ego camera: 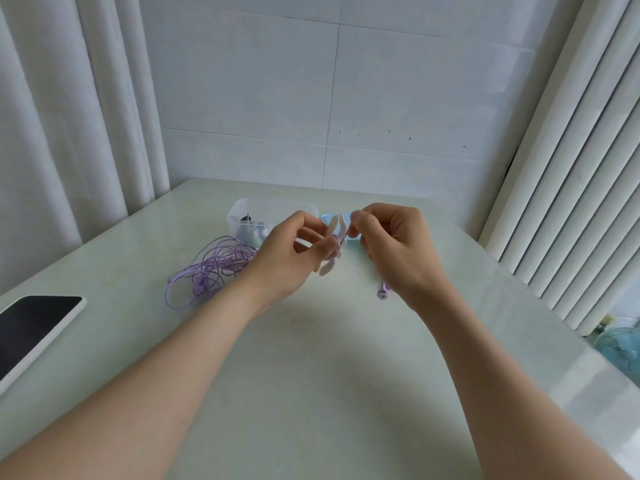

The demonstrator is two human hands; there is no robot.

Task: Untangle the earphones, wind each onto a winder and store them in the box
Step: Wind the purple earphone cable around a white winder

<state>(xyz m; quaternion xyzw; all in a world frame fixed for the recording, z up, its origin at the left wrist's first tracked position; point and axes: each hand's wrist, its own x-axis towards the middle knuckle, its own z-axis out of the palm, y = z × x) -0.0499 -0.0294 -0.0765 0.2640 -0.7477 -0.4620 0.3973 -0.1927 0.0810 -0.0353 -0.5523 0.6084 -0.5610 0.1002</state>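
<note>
One pale table (311, 393) fills my feed, and everything sits on or above it. One dark-screened phone (31, 327) lies at the table's 8 o'clock edge.

Two hands work mid-table. The left hand (280, 261) has its fingers curled and pinches one white winder (334, 244) by its middle, holding it clear of the table. The right hand (398, 247) is also curled narrow, with thumb and forefinger pinched on the winder's upper arm.

One loose tangle of purple earphones (214, 268) lies on the table at 9 o'clock of the left hand, in many overlapping loops. One clear box (242, 209) stands at 11 o'clock, with a blue piece (327, 218) beside it behind the hands.

A few turns of purple cord (335, 238) cross the winder's waist. One purple end (382, 292) hangs at 6 o'clock of the right hand.
</note>
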